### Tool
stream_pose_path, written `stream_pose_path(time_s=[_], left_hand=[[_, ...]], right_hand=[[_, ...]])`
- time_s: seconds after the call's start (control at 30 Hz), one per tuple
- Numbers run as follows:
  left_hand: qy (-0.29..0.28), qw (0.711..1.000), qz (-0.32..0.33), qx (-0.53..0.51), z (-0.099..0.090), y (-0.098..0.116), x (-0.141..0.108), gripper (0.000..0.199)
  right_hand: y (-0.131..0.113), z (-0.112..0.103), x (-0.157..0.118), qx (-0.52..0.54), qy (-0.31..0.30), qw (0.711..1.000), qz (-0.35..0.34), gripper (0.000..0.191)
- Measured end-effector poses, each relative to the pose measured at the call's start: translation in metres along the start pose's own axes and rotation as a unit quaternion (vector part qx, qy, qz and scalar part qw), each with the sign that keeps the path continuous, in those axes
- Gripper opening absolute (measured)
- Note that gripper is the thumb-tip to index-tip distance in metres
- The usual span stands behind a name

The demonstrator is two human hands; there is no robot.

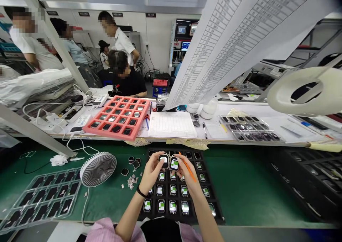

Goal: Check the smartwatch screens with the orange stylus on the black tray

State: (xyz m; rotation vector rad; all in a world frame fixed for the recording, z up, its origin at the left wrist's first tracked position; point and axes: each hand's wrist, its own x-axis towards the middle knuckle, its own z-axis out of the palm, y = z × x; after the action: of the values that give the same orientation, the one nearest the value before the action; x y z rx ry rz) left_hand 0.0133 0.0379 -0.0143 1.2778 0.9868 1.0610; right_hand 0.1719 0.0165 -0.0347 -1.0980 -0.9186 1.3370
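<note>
The watch tray (179, 198) lies on the counter (240, 185). Left of it stands the fan (98, 169); farther left lies a second tray (40, 203). Stacked trays (301, 188), apparently, lie far right. Behind, the raised shelf (280, 117) carries a third tray (109, 135).

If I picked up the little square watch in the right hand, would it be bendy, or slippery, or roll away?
The watch in the right hand is probably stiff, since it looks like one squarish block. Its smooth, glassy-looking front might be slippery, and could crack if dropped. With that flat front, it would likely slide, not roll.
</note>
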Motion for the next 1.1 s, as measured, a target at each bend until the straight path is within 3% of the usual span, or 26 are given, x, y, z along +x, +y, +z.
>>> stream_pose_path(time_s=[0.23,0.43,0.63,0.87,1.1], left_hand=[[0.017,0.999,0.022,0.026,0.004,0.006,-0.005,0.041],[0.005,1.000,0.013,0.002,0.004,0.013,-0.010,0.037],[0.016,0.999,0.039,0.028,0.003,0.017,-0.012,0.035],[0.025,0.997,0.065,0.041,0.001,0.016,-0.013,0.034],[0.037,0.996,0.061,0.056,0.000,0.021,-0.016,0.035]], right_hand=[[-0.020,0.007,-0.015,0.009,-0.020,0.999,-0.025,0.035],[-0.026,0.006,-0.022,-0.008,0.017,1.000,-0.021,0.030],[-0.036,0.007,-0.029,-0.007,-0.013,0.999,-0.042,0.031],[-0.038,0.009,-0.030,-0.028,-0.029,0.998,-0.047,0.035],[-0.042,0.011,-0.030,-0.004,-0.005,0.999,-0.041,0.031]])
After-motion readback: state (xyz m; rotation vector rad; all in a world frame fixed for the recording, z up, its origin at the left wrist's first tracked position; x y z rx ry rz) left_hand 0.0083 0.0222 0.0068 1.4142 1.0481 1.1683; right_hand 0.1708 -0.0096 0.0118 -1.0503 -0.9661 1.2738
